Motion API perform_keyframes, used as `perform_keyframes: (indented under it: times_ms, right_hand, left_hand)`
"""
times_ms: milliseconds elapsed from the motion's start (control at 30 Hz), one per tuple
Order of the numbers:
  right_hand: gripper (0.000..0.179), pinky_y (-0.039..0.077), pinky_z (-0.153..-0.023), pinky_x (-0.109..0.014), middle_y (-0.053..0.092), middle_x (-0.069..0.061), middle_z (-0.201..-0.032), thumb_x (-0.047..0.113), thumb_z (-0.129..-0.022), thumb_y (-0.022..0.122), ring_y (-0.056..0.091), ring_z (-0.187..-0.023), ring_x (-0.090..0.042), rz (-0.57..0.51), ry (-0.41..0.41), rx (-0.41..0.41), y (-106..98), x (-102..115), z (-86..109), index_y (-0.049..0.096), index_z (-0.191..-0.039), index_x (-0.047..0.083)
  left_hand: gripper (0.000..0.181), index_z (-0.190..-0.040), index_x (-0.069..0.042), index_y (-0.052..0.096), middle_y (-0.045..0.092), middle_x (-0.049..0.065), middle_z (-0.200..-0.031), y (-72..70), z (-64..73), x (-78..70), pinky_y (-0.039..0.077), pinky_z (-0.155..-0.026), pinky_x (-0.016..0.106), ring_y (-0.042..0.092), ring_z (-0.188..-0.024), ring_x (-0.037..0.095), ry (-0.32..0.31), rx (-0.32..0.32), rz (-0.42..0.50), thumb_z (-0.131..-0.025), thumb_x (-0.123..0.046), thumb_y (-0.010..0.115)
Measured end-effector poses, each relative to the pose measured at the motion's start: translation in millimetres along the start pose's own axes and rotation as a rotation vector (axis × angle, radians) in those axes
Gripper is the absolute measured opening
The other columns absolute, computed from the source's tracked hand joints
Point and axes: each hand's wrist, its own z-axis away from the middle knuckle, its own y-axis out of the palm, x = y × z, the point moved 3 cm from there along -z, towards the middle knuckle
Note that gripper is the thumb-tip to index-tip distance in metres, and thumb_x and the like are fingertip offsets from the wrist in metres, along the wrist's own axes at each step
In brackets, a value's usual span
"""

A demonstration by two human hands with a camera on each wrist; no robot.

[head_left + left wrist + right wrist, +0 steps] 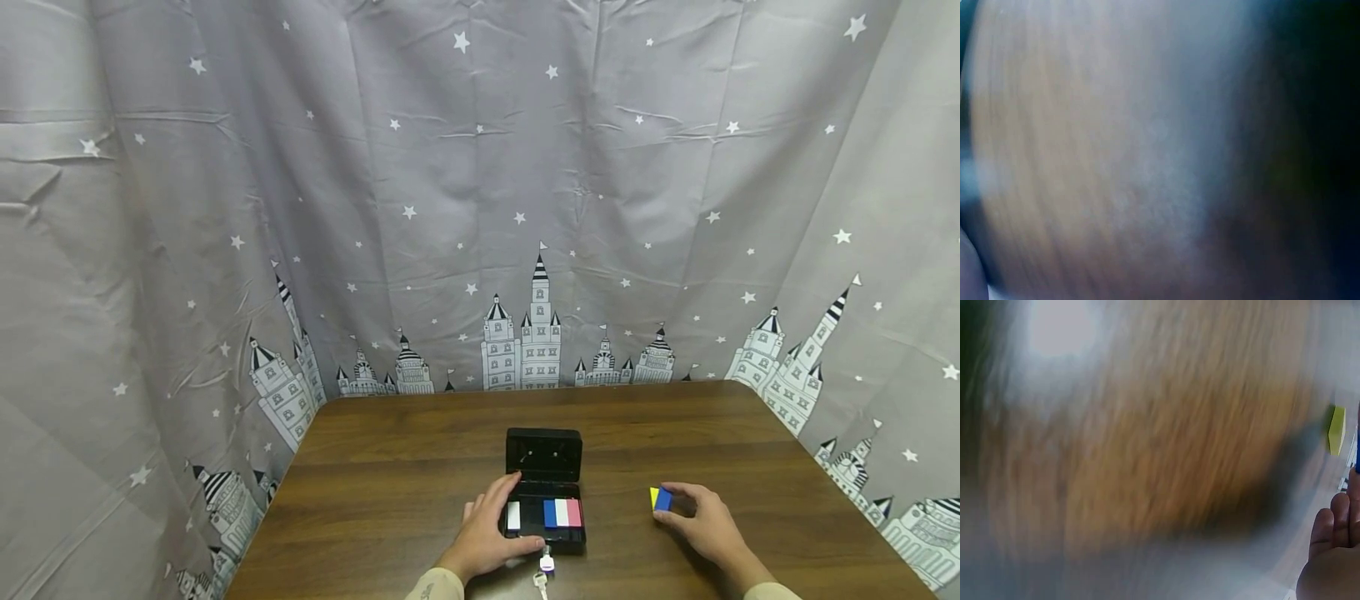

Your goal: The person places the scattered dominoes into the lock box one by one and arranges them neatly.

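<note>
A small black lockbox stands with its lid up. My left hand grips its left side, the fingers along the left and back, the thumb at the front edge. Inside lie a white block at the left and, at the right, a blue block, another white block and a pink block side by side. Off to the right, my right hand pinches a blue block between thumb and fingers. A yellow block shows beside it; whether they touch, I cannot tell.
Keys hang at the lockbox's front, over the brown wooden table. A grey curtain with stars and castles stands behind the table's far edge. The left wrist view is mostly blurred.
</note>
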Motion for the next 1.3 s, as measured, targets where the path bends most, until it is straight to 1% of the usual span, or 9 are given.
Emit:
perform_keyframes:
  times_ms: [133,267,367,533,733,867,967,1067,1300]
  right_hand:
    - [0.054,0.048,-0.091,-0.059,0.066,-0.023,-0.118,0.024,-0.083,0.084,0.062,-0.109,-0.045,-0.027,-0.012,-0.001,4.5,5.8,-1.6,0.065,-0.125,-0.004]
    - [0.054,0.046,-0.094,-0.059,0.066,-0.021,-0.12,0.026,-0.083,0.084,0.058,-0.115,-0.045,-0.026,-0.021,-0.002,9.1,8.8,-1.6,0.066,-0.125,-0.003]
    - [0.053,0.044,-0.097,-0.06,0.065,-0.022,-0.123,0.027,-0.084,0.083,0.056,-0.118,-0.046,-0.027,-0.029,0.001,12.1,11.1,-2.0,0.066,-0.124,-0.002]
    - [0.051,0.045,-0.096,-0.058,0.066,-0.019,-0.122,0.027,-0.083,0.084,0.057,-0.117,-0.043,-0.031,-0.042,-0.003,16.2,16.2,-4.6,0.068,-0.123,0.0]
    - [0.048,0.05,-0.09,-0.053,0.066,-0.017,-0.12,0.026,-0.082,0.085,0.061,-0.11,-0.037,-0.035,-0.04,-0.005,22.6,22.9,-8.3,0.07,-0.121,0.003]
    - [0.046,0.048,-0.093,-0.056,0.066,-0.015,-0.121,0.025,-0.083,0.084,0.058,-0.115,-0.041,-0.037,-0.046,0.007,27.9,31.3,-11.1,0.069,-0.121,0.004]
    - [0.044,0.047,-0.094,-0.055,0.067,-0.012,-0.119,0.024,-0.084,0.084,0.057,-0.116,-0.04,-0.053,-0.06,0.012,32.1,39.3,-12.4,0.069,-0.121,0.005]
    - [0.044,0.048,-0.093,-0.053,0.068,-0.009,-0.117,0.025,-0.083,0.084,0.058,-0.114,-0.037,-0.065,-0.074,0.014,35.9,45.7,-13.2,0.07,-0.12,0.006]
    - [0.044,0.048,-0.094,-0.049,0.067,-0.003,-0.116,0.027,-0.083,0.084,0.058,-0.113,-0.03,-0.076,-0.063,0.034,43.0,51.9,-14.5,0.069,-0.12,0.009]
  left_hand:
    - [0.103,-0.157,-0.026,0.036,0.039,-0.002,-0.156,0.3,-0.8,1.1,0.027,-0.101,0.06,0.044,-0.131,0.031,-0.016,0.008,0.012,-0.072,-0.069,0.077]
    - [0.104,-0.156,-0.024,0.037,0.04,0.0,-0.155,1.0,0.4,1.6,0.027,-0.101,0.061,0.046,-0.129,0.033,0.002,-0.011,0.006,-0.072,-0.069,0.077]
    - [0.103,-0.156,-0.023,0.037,0.041,0.001,-0.155,1.9,1.0,2.5,0.028,-0.1,0.06,0.047,-0.127,0.032,0.016,-0.03,-0.004,-0.072,-0.069,0.077]
    - [0.102,-0.156,-0.025,0.038,0.041,0.0,-0.155,3.2,0.0,4.3,0.03,-0.097,0.056,0.047,-0.126,0.03,0.02,-0.045,0.0,-0.072,-0.07,0.076]
    - [0.104,-0.156,-0.026,0.037,0.039,-0.003,-0.157,2.1,-1.0,5.2,0.028,-0.101,0.055,0.044,-0.13,0.027,-0.019,-0.01,0.015,-0.071,-0.071,0.077]
    - [0.103,-0.156,-0.024,0.038,0.041,0.0,-0.155,1.3,0.5,3.9,0.028,-0.099,0.058,0.046,-0.128,0.03,0.011,-0.03,0.007,-0.072,-0.068,0.078]
    - [0.102,-0.156,-0.024,0.038,0.042,0.002,-0.154,1.6,1.3,3.2,0.028,-0.099,0.06,0.047,-0.127,0.033,0.024,-0.039,-0.001,-0.073,-0.068,0.077]
    - [0.102,-0.156,-0.025,0.037,0.041,0.0,-0.155,1.7,1.1,3.0,0.028,-0.101,0.06,0.045,-0.129,0.032,0.0,-0.022,0.003,-0.072,-0.068,0.077]
    - [0.104,-0.157,-0.025,0.036,0.039,-0.001,-0.156,0.4,0.1,1.5,0.027,-0.102,0.06,0.044,-0.131,0.031,-0.017,0.01,0.018,-0.072,-0.069,0.077]
